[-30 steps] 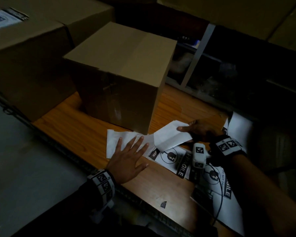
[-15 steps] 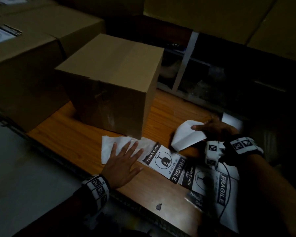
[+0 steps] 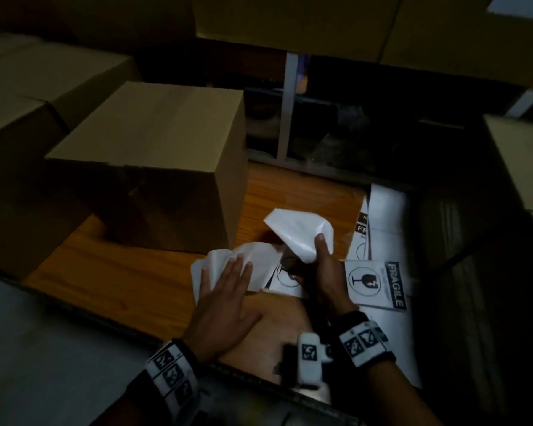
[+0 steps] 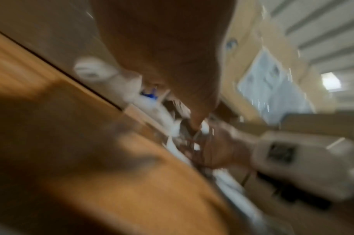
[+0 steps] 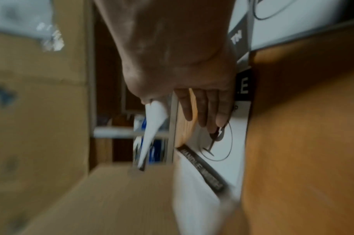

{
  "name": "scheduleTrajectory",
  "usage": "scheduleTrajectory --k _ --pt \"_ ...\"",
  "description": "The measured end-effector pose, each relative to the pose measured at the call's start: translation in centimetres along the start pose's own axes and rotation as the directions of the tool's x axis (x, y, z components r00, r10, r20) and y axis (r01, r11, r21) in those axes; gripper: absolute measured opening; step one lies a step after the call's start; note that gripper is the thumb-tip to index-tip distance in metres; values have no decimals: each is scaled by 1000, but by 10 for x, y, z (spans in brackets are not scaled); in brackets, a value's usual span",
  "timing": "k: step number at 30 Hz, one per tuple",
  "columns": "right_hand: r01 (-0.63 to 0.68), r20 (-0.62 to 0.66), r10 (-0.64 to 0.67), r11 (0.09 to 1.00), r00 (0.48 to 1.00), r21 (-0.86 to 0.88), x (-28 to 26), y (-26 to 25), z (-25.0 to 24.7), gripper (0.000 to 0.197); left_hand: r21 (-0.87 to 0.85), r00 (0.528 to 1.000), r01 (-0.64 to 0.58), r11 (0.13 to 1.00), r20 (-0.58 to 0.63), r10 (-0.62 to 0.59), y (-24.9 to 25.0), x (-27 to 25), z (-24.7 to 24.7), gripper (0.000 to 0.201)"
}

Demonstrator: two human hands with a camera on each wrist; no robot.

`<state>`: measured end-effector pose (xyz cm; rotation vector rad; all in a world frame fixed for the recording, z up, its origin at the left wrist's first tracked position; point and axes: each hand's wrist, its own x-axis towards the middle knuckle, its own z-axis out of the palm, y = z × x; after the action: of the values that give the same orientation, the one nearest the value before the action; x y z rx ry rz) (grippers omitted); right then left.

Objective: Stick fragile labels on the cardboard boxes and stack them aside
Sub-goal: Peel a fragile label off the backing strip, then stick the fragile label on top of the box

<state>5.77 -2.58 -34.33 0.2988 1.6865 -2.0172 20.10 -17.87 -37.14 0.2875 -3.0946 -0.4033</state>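
A closed cardboard box [image 3: 154, 161] stands on the wooden table [image 3: 130, 281]. Right of it my right hand [image 3: 322, 265] pinches a white fragile label [image 3: 299, 233], curled and lifted with its blank back up; the right wrist view shows this label [image 5: 154, 127] between thumb and fingers. My left hand [image 3: 225, 299] lies flat, fingers straight, pressing the white backing strip [image 3: 253, 265] onto the table. More fragile labels [image 3: 379, 284] lie face up to the right, one of them [image 5: 218, 139] under my right fingers. The left wrist view is blurred.
Larger cardboard boxes [image 3: 22, 124] stand at the left, more along the back [image 3: 320, 23] and one at the right edge [image 3: 523, 161]. A dark shelf with a pale upright post [image 3: 286, 106] lies behind the table. A grey surface [image 3: 43, 348] runs along the near left.
My right hand has drawn the peeled label back towards me and up, curling it more. My left hand shifted right along the backing strip. The camera view swung right.
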Motion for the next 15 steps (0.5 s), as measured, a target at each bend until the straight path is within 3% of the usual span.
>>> scheduleTrajectory --k 3,6,8,11,13,15 --pt "60 -119 -72 993 990 -101 20 -14 -14 52 -152 994 -49 987 -105 33 -11 -9 -25 76" --pt "74 -146 -131 937 981 -341 47 -19 -37 95 -124 936 -192 974 -321 144 -7 -7 -53 53" --pt "136 -106 -197 897 975 -420 41 -30 -40 85 -126 886 -295 947 -408 222 7 5 -69 43" --pt "253 -27 -308 826 951 -504 1 -59 -22 58 -331 859 -362 872 -482 174 26 38 -98 39" --pt "318 41 -369 733 928 -602 -17 -72 -17 64 -423 869 -361 831 -477 135 33 65 -120 40" --pt "359 109 -394 644 913 -676 -35 -85 -13 71 -468 894 -378 799 -409 184 39 89 -141 42"
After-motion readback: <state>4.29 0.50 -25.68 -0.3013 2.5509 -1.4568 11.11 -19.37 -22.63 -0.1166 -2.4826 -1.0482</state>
